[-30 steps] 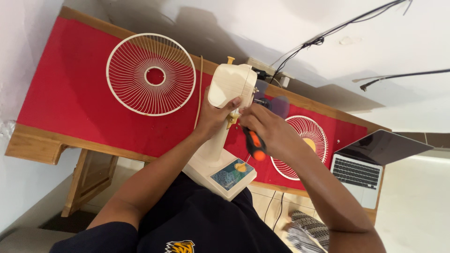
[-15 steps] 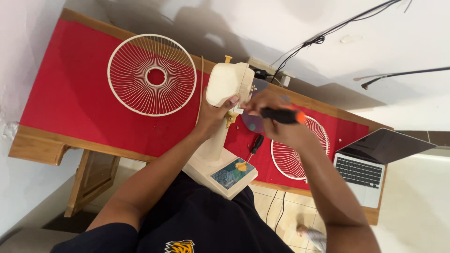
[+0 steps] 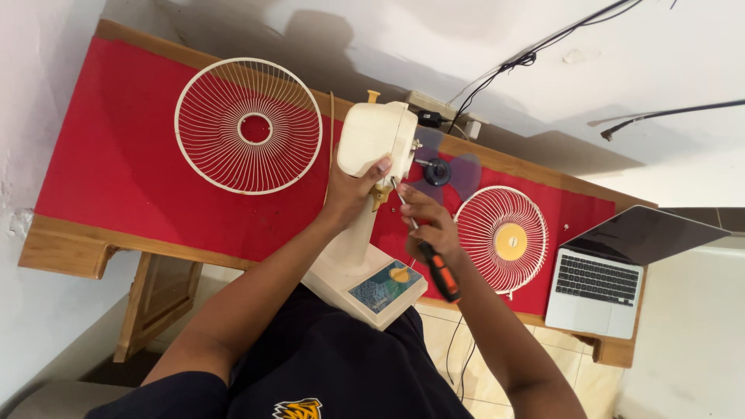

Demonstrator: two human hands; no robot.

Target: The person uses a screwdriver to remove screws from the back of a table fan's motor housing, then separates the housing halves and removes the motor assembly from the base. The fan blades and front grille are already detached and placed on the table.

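Seen from above, a person leans over a wooden bench [image 3: 70, 248] covered with a red cloth [image 3: 116, 163]. The left hand [image 3: 351, 194] wraps its grip firmly around the cream motor housing [image 3: 376, 140] of a desk fan, fingers curled over its lower edge. The fan's base [image 3: 365, 283] rests against the person's lap at the bench's near edge. The right hand [image 3: 431, 225] closes its grip around a screwdriver [image 3: 434, 260] with an orange and black handle, its metal tip touching the housing just beside the left thumb. Purple fan blades [image 3: 442, 172] sit behind the housing. A large wire guard [image 3: 248, 124] lies flat to the left; a smaller guard [image 3: 503, 239] lies to the right, beside an open laptop [image 3: 601, 283].
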